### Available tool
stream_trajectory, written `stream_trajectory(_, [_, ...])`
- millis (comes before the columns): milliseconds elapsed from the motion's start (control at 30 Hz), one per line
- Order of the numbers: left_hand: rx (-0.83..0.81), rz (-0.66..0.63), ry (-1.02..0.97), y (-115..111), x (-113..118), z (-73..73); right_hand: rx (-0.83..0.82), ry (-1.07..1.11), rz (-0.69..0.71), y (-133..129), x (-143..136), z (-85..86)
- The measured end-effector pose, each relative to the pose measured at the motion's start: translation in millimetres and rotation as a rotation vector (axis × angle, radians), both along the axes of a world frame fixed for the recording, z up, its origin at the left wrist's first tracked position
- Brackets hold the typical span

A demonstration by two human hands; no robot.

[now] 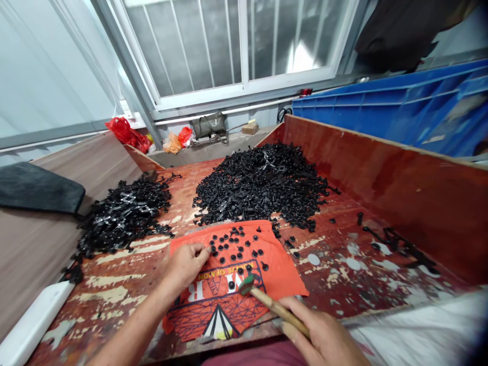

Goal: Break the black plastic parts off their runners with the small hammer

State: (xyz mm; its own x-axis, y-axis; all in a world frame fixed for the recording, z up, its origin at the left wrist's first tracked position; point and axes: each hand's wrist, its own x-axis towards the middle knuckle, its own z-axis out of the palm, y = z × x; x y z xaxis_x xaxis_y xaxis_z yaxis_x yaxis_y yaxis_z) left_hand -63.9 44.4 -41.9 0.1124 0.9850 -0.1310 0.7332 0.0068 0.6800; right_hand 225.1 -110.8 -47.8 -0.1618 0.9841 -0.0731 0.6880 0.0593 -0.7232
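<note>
An orange printed cloth lies on the worn red board, with several small black round-headed pieces standing scattered over it. My left hand is over the cloth's left part, thumb and forefinger pinched together beside some of these pieces; whether a piece is between the fingertips I cannot make out. My right hand, at the lower right, grips a wooden stick with a green tip. That tip rests at or just above the cloth's printed lettering, close to a few black pieces.
Behind the cloth is a large heap of black parts; a second pile lies to the left. A red side board borders the right, with a blue crate beyond it. At lower left lies a white slab.
</note>
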Motion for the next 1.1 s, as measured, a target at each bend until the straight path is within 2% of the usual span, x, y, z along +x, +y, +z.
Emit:
stream_trajectory(200, [0.010, 0.008, -0.010, -3, 0, -2.7, 0.088, 0.095, 0.082, 26, -2, 37.8])
stream_trajectory(333, [-0.016, 0.007, -0.028, 1, -1, -3.2, 0.176, 0.006, 0.139, 55, -11, 52.0])
stream_trajectory(467, [-0.049, 0.009, -0.053, 8, -3, -3.5, 0.242, -0.074, 0.209, 76, -24, 54.4])
stream_trajectory(567, [-0.058, 0.013, -0.068, 10, -4, -4.6, 0.259, -0.109, 0.207, 84, -32, 53.6])
stream_trajectory(833, [-0.046, 0.046, -0.094, 1, 0, -6.1, 0.333, -0.250, 0.166, 83, -45, 43.7])
stream_trajectory(933, [-0.045, 0.052, -0.092, -1, 2, -3.2, 0.317, -0.324, 0.210, 84, -48, 43.9])
stream_trajectory(1100, [-0.059, 0.066, -0.083, -3, 4, 0.3, 0.352, -0.328, 0.167, 87, -52, 46.1])
